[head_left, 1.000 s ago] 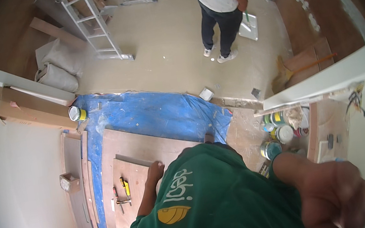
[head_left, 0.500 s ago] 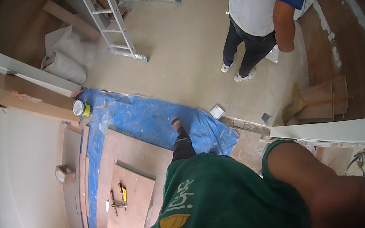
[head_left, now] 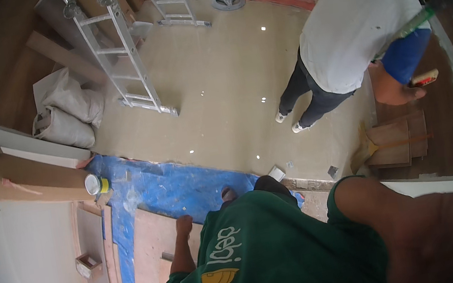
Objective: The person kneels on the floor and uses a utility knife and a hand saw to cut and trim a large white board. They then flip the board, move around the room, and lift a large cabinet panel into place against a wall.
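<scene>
My left hand (head_left: 184, 225) hangs over a large pale wood panel (head_left: 150, 236) on the floor, fingers curled in, with nothing visible in it. My right arm is bent up close at the lower right. Its hand (head_left: 450, 224) is dark and blurred but looks closed like a fist; whether it holds anything is hidden. My left forearm and green shirt cover most of the panel, and only a sliver of red and white shows beside the sleeve. A dark-socked foot (head_left: 228, 193) is on the blue sheet (head_left: 150, 183).
Another person (head_left: 358, 20) stands bent at the right, a beige-handled tool (head_left: 425, 78) by their hand. Ladders (head_left: 118, 58) and white sacks (head_left: 71, 115) stand beyond. At left are a long cardboard box (head_left: 36, 177) and a paint bucket (head_left: 93, 184). A yellow broom (head_left: 367, 149) leans near boards.
The view has tilted up, showing more of the far floor. My left arm has come into view, hiding the hammer on the panel. The other person bends further; the orange-clad person is out of view.
</scene>
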Demonstrator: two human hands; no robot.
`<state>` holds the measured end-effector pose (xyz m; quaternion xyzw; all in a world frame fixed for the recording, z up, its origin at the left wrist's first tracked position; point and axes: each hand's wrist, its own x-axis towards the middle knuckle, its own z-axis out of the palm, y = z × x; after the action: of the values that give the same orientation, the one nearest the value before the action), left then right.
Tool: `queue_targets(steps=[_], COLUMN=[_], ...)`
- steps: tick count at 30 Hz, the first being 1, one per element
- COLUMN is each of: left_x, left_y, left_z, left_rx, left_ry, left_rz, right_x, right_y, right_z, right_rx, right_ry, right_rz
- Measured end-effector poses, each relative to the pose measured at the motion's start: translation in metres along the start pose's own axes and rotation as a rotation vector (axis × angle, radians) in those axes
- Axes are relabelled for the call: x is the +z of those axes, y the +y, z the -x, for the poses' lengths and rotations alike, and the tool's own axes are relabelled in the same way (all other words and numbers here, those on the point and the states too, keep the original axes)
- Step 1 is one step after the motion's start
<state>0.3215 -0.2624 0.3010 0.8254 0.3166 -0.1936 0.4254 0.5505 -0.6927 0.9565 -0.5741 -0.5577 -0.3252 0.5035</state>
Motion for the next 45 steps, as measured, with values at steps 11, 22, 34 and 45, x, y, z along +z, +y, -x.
queue_targets(steps=[11, 22, 34, 45], left_x=[-0.063, -0.088, -0.165, -0.195], left_y=[0.218, 0.285, 0.502, 0.904], left_z=[-0.222, -0.348, -0.702, -0.947], left_rx=[0.083, -0.112, 0.352, 0.062], left_ry=[0.065, -0.156, -0.074, 0.033], left_rz=[0.218, -0.031, -0.369, 0.253], right_x=[0.111, 0.082, 0.067, -0.037], right_y=[0.304, 0.536, 0.809, 1.105], right_z=[0.024, -0.117, -0.170, -0.096], right_rx=[0.413, 0.679, 0.786, 0.395], right_ry=[-0.207, 0.159, 0.213, -0.048], right_rz=[-0.690, -1.566, -1.460, -0.881])
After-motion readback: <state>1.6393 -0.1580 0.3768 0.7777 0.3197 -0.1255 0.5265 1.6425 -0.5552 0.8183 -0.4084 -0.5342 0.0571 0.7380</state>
